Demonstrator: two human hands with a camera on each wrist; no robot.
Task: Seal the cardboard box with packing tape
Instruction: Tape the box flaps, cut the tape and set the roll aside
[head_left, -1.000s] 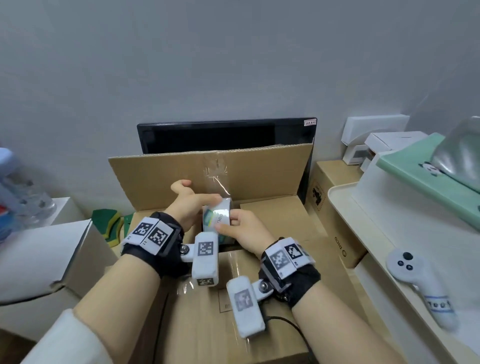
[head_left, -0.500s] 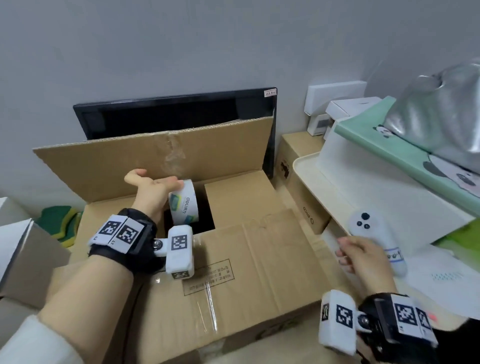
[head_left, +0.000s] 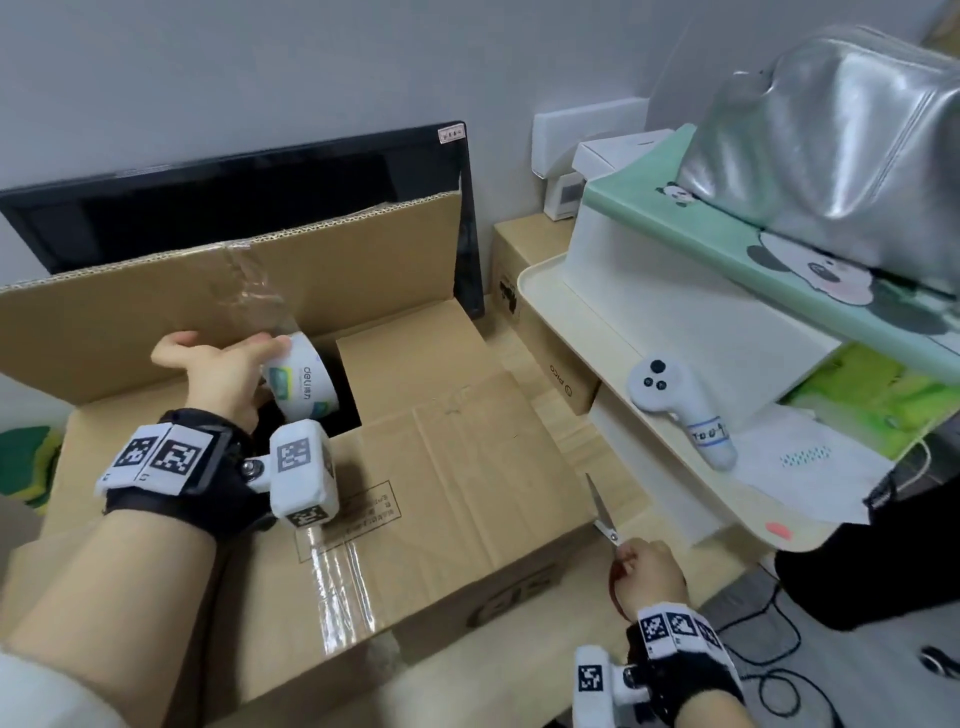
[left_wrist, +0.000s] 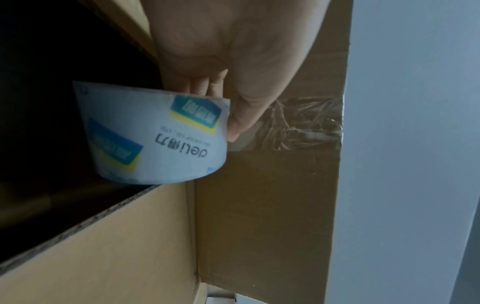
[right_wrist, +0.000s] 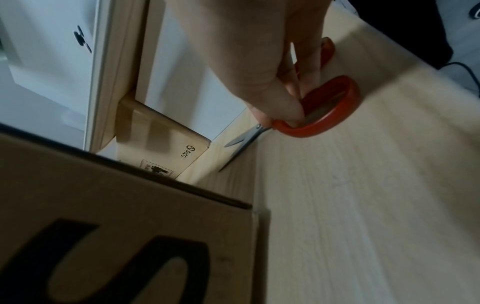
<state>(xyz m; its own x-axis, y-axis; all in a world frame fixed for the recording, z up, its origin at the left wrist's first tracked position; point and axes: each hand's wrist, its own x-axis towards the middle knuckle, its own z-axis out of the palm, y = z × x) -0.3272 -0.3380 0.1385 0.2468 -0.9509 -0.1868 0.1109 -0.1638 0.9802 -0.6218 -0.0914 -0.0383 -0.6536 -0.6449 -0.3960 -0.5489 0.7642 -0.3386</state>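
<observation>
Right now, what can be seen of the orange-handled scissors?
The orange-handled scissors have two glossy orange loop handles that look like plastic and narrow grey metal blades, slightly parted. The right hand grips them, fingers curled into the loops, low beside the large cardboard box, blades pointing away from the person towards the smaller PICO box. The right wrist view leaves it unclear whether the handle or blade tips touch the pale wood-grain floor.
</observation>
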